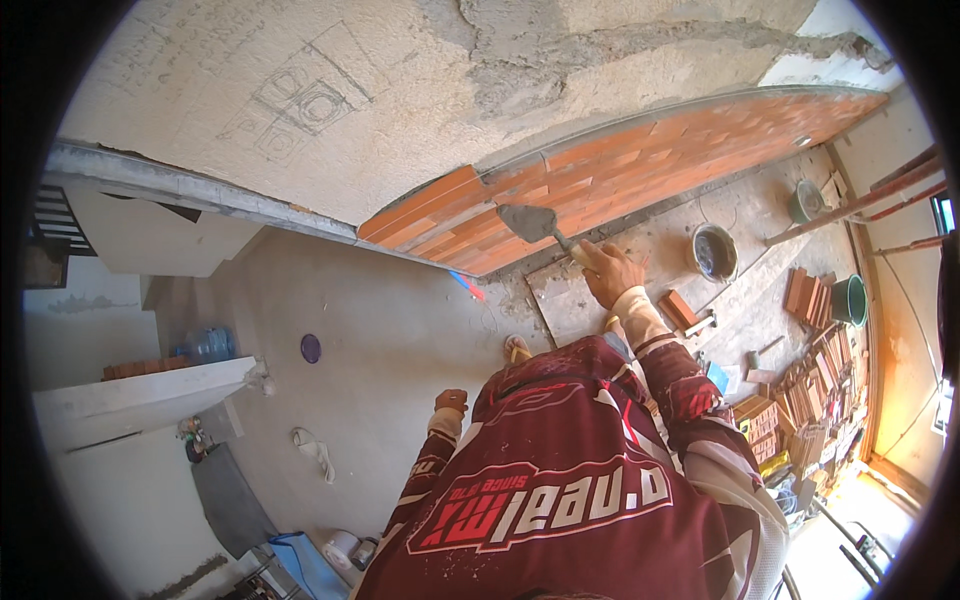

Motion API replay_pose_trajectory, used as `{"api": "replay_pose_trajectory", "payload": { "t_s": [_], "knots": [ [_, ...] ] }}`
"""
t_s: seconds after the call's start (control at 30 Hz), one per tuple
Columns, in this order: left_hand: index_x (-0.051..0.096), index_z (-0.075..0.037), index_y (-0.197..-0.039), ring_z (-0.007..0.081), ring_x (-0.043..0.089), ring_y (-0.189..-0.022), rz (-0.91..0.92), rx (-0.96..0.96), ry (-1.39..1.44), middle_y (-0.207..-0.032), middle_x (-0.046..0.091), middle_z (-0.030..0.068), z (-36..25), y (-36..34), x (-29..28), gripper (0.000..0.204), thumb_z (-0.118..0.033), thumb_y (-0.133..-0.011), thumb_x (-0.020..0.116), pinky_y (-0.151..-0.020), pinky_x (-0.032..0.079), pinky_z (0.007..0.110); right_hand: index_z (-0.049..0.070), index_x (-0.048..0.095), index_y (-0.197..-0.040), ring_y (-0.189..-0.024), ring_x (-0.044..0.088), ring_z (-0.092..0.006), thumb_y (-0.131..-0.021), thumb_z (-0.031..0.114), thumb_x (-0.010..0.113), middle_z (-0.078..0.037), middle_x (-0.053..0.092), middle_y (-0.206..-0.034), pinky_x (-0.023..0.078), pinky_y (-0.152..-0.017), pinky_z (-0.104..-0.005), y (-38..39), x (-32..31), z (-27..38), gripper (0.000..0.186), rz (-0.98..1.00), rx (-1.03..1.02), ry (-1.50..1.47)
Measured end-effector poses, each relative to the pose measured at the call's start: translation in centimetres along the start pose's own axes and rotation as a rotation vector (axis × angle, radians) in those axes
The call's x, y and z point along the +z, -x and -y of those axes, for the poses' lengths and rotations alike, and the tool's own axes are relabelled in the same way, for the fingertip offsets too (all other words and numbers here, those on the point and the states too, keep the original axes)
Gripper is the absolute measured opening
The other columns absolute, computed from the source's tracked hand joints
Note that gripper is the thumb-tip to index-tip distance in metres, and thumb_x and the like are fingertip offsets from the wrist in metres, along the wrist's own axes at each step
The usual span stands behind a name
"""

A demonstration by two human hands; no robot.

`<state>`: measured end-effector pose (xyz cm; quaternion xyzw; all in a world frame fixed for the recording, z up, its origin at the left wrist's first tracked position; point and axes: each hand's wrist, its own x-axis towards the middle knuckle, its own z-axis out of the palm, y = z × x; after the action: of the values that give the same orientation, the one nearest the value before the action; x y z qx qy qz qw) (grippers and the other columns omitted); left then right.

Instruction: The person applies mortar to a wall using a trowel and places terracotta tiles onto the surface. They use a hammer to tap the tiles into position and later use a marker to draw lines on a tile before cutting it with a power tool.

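My right hand [612, 275] is wrapped round the handle of a brick trowel [530, 222]. Its grey, mortar-stained blade points left, in front of the wall's facing of orange brick tiles [600, 160]. Whether the blade touches the tiles I cannot tell. Low at my side hangs my left hand [452, 400], its fingers curled closed and nothing showing in them. Bare plastered wall [420, 110] with a pencil sketch lies above the tiled part.
A bucket of grey mix [713, 252] stands on the floor to the right, beside a loose brick [679, 309] and a hammer [702, 324]. Brick stacks [810, 400] and a green bucket [849, 301] are farther right. A slanting pole [850, 208] crosses there. A cloth [315, 455] lies left.
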<state>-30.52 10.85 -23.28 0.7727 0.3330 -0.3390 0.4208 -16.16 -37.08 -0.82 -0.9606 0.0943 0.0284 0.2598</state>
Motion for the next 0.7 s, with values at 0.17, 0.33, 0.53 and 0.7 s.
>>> {"api": "replay_pose_trajectory", "payload": {
  "t_s": [0.17, 0.33, 0.53, 0.7],
  "knots": [
    [0.069, -0.004, -0.093, 0.0196, 0.067, -0.069, 0.088, 0.221, -0.578, -0.085, 0.068, 0.0091, -0.2, -0.6, -0.6, 0.016, -0.014, -0.089, 0.058, -0.054, 0.055, 0.036, 0.027, 0.058, -0.129, -0.099, 0.064, -0.0351, -0.083, 0.032, 0.062, -0.012, 0.065, -0.110, 0.050, -0.083, -0.0503, -0.6, -1.5, 1.6, 0.047, 0.108, 0.017, -0.023],
    [0.070, -0.004, -0.091, 0.0197, 0.066, -0.068, -0.045, -0.022, 0.024, -0.082, 0.067, 0.0087, -1.3, 1.3, 0.6, 0.016, -0.018, -0.085, 0.064, -0.054, 0.054, 0.036, 0.026, 0.059, -0.124, -0.093, 0.065, -0.0369, -0.082, 0.029, 0.060, -0.013, 0.067, -0.102, 0.052, -0.076, -0.0486, -1.8, -1.9, 2.3, 0.042, 0.020, -0.049, -0.002],
    [0.068, -0.003, -0.097, 0.0210, 0.067, -0.069, -0.025, 0.091, -0.194, -0.084, 0.068, 0.0106, -3.8, 3.8, 0.8, 0.019, -0.015, -0.083, 0.065, -0.056, 0.055, 0.036, 0.027, 0.060, -0.124, -0.094, 0.066, -0.0363, -0.083, 0.028, 0.058, -0.011, 0.066, -0.106, 0.053, -0.078, -0.0489, -3.9, -2.1, 0.8, 0.041, 0.056, -0.058, 0.092],
    [0.070, -0.004, -0.089, 0.0199, 0.067, -0.068, -0.111, 0.006, -0.026, -0.080, 0.068, 0.0087, 0.9, 0.4, 1.0, 0.018, -0.020, -0.083, 0.063, -0.054, 0.053, 0.035, 0.025, 0.060, -0.125, -0.095, 0.065, -0.0355, -0.084, 0.033, 0.057, -0.013, 0.067, -0.104, 0.052, -0.079, -0.0469, -3.5, -3.0, 0.3, 0.041, 0.170, -0.046, 0.193]
  ]
}}
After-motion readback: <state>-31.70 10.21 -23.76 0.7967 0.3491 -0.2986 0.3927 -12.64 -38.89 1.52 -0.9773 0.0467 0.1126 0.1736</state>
